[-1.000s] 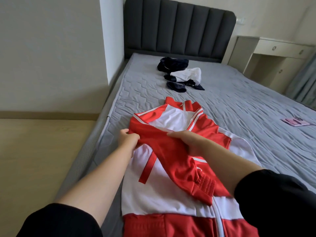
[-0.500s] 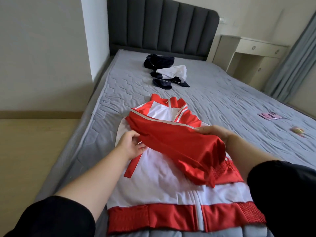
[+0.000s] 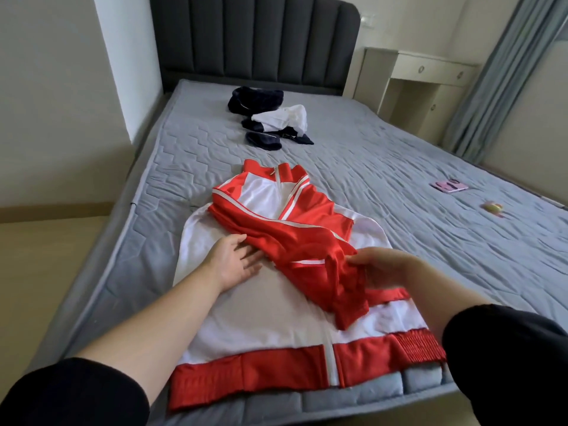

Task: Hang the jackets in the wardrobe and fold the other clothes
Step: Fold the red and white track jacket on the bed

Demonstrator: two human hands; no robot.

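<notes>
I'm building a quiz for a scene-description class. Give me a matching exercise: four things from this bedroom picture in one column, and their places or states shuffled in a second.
Things
1. red sleeve
2. dark and white clothes pile
3. pink flat item
4. left hand

Places or states
a. near the headboard
b. open, fingers straight, on the jacket front
c. gripped by the right hand
d. on the mattress, right side, toward the curtain

Pairs: 1-c, 2-a, 3-d, 4-b

Fingertips of right hand behind red sleeve; pink-yellow thing indistinct.
</notes>
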